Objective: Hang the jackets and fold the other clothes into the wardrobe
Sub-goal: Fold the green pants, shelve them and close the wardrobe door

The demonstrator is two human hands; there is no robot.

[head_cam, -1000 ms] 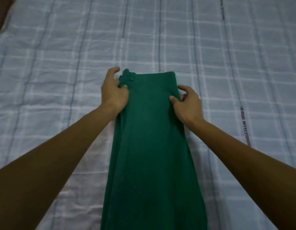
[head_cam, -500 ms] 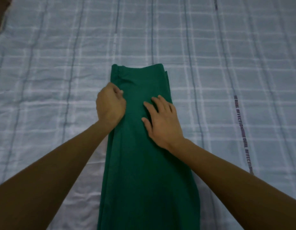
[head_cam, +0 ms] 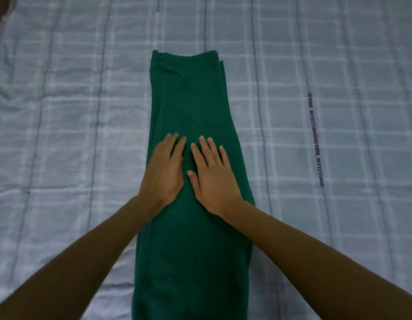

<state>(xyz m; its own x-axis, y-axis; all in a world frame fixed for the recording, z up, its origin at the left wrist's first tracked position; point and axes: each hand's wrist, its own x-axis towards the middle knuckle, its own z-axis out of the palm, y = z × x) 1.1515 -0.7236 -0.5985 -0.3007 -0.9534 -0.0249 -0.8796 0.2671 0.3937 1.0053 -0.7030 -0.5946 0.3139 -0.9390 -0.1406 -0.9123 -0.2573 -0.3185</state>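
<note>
Green garment (head_cam: 191, 100): folded lengthwise into a narrow strip, flat on checked bedsheet (head_cam: 61, 112), near end running off lower edge of view. Mid-length: left hand (head_cam: 164, 174) and right hand (head_cam: 212, 179) side by side, fingers straight, palms pressed flat, gripping nothing. Far end: squared, layered edges. Likely soft, light, limp; best pinched at both far corners.

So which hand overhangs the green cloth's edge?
The left hand, overlapping the green cloth at its left edge; the right hand lies wholly on it.
</note>
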